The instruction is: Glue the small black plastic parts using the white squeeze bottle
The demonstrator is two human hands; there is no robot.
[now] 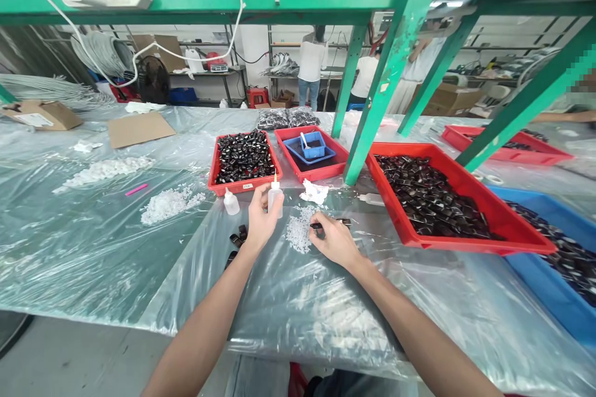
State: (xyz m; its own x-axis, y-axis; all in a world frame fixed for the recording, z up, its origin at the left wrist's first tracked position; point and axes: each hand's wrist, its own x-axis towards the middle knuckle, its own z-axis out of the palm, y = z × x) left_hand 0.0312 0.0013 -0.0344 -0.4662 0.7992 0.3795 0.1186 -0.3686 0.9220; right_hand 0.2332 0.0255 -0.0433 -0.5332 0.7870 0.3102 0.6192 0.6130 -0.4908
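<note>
My left hand is wrapped round a small clear squeeze bottle, held upright with its thin yellowish tip pointing up. Between the fingers of my right hand is a small black glossy part, whose kind I cannot make out. Beneath and beside that hand lies a pile of tiny white translucent pieces. Another black part rests just behind my right hand. Left of my left wrist lie several more black parts, and a second squeeze bottle stands near them.
Red trays of black parts stand behind and to the right, beside a blue tray. Another red tray holds small blue trays. A green post rises from the table. White piles lie left. People are in the background.
</note>
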